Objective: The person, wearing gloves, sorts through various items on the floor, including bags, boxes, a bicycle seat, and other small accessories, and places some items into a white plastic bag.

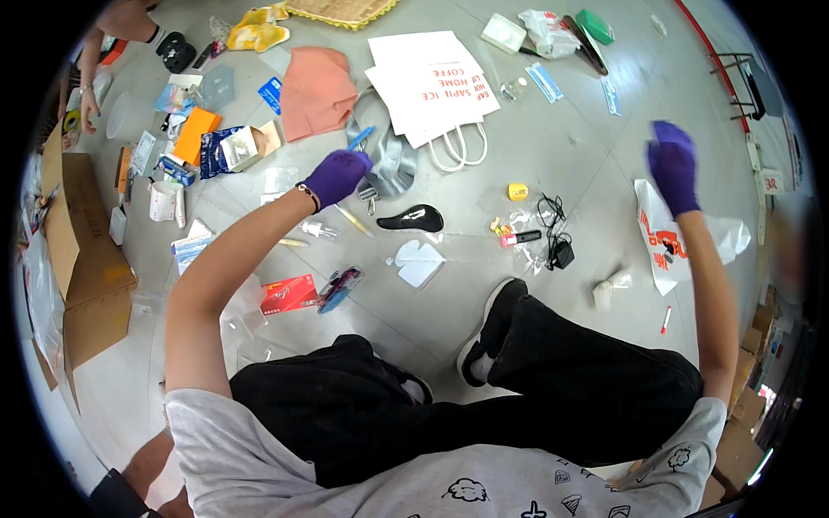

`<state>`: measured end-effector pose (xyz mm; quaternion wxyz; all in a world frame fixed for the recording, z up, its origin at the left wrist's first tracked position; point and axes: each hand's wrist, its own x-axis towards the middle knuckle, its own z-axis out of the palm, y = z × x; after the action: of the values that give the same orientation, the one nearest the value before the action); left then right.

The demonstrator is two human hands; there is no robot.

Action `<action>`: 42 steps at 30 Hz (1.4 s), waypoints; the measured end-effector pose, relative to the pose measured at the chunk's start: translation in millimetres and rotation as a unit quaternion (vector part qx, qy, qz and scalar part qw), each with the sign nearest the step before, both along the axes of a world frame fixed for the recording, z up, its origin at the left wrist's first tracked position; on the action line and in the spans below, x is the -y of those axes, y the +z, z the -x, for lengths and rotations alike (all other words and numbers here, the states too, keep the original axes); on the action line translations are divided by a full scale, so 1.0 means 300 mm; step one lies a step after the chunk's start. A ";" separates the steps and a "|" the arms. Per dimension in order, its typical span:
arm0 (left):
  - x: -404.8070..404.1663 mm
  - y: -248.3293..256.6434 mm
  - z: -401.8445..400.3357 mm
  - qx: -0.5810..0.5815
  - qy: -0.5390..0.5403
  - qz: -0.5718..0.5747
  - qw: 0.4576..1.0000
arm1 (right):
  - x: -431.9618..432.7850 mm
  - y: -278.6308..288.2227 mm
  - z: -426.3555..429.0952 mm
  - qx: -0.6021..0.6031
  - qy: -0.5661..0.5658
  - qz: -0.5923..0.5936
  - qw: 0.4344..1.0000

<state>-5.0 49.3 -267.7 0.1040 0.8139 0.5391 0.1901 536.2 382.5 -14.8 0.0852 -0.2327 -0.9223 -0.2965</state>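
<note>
My left hand (338, 177), in a purple glove, is closed on a blue pen-like item (361, 138), over the edge of a grey-blue fabric piece (396, 158) with a metal clip. Just below it lie a black hairbrush (414, 219), a yellowish pen (353, 220) and a small clear bottle (319, 228). Out to the right, my right hand (673, 165), also in a purple glove, is raised above the floor with its fingers folded; whether it holds anything does not show. A white plastic bag (660, 236) with red print lies under that wrist.
White paper bags (414, 84) and a salmon cloth (316, 94) lie ahead. A black cable with adapter (562, 252) and a yellow round item (517, 191) sit mid-floor. An open cardboard box (97, 278) stands left. Another person's hand (89, 110) shows upper left.
</note>
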 end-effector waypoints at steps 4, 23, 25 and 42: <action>0.083 0.102 0.012 0.074 0.016 0.128 0.989 | 0.117 -0.297 0.300 0.016 0.153 0.171 0.973; 0.697 0.592 -0.068 0.040 0.245 0.169 0.954 | 0.332 -0.815 0.910 0.256 0.262 0.211 0.906; 0.706 0.592 -0.077 0.044 0.246 0.186 0.950 | 0.295 -0.829 0.905 0.256 0.283 0.203 0.902; 0.718 0.634 -0.082 0.017 0.223 0.151 0.963 | 0.368 -0.799 0.814 0.225 0.138 0.296 0.918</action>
<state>19.7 -166.1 -77.4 0.1895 0.6448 0.7273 0.1390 292.0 272.0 -254.5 -0.1571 -0.0446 -0.9858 -0.0397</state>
